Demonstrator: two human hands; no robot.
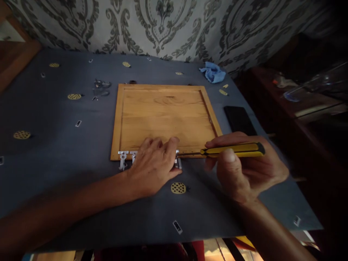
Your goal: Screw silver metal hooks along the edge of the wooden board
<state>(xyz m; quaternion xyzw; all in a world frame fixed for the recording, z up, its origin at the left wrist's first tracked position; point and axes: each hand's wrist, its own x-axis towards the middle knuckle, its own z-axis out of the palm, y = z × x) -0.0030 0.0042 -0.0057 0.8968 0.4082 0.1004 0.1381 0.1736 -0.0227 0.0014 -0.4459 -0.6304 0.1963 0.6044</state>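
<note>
A wooden cabinet door (163, 119) with a raised frame lies flat in front of me. My left hand (152, 163) rests over its near edge, fingers curled, thumb and index finger at a metal hinge (178, 163). Two similar metal hinges stick out at the near left edge: the outer hinge (123, 159) shows well, the other is partly under my hand. In my right hand (244, 170) is a yellow-and-black screwdriver (233, 149), held almost level. Its shaft points left, with the tip at the hinge by my left hand. The exact tip contact is too small to tell.
A blue-grey patterned cloth (67, 152) covers the table. Small metal parts (102, 84) lie at the back left. A crumpled blue rag (212, 72) sits at the back right, and a dark flat object (239, 119) lies right of the door. Patterned curtain fabric (163, 29) hangs behind.
</note>
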